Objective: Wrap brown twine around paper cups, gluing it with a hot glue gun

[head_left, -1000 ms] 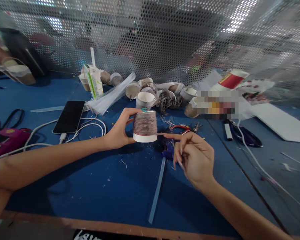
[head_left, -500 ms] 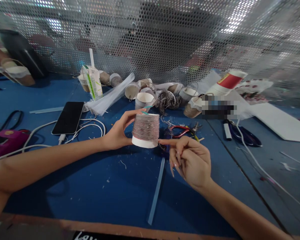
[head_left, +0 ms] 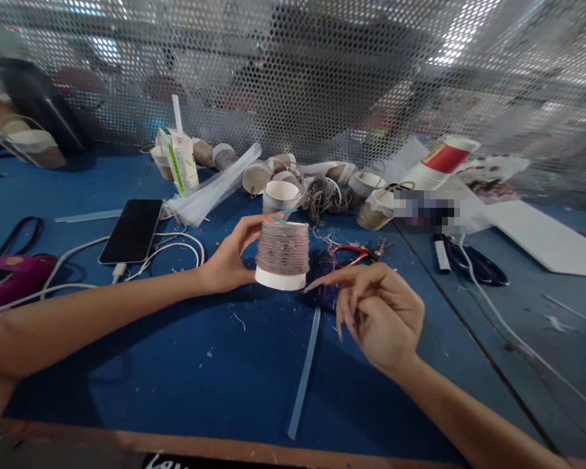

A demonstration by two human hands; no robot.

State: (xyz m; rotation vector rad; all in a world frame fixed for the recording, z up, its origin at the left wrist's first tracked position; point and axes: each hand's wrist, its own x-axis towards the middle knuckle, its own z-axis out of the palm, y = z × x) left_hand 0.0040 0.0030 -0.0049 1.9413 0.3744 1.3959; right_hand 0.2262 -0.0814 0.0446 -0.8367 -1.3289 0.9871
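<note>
My left hand (head_left: 229,257) grips an upside-down paper cup (head_left: 282,255) wrapped in grey-brown string, held just above the blue table (head_left: 200,365). A bare white band shows at the cup's lower rim. My right hand (head_left: 378,312) hovers just right of the cup, its index finger stretched toward the white rim and almost touching it, the other fingers curled loosely with nothing in them that I can see. A clear glue stick (head_left: 303,374) lies on the table below the cup.
A black phone (head_left: 133,230) with white cable lies at left, a pink tool (head_left: 10,277) at far left. Several string-wrapped cups (head_left: 280,192), a juice carton (head_left: 180,159), red-handled pliers (head_left: 354,253), scissors (head_left: 476,264) and a white board (head_left: 547,238) crowd the back before a perforated metal screen.
My right hand drew back a little from the cup's lower rim and dropped slightly. The cup tilted a bit in my left hand.
</note>
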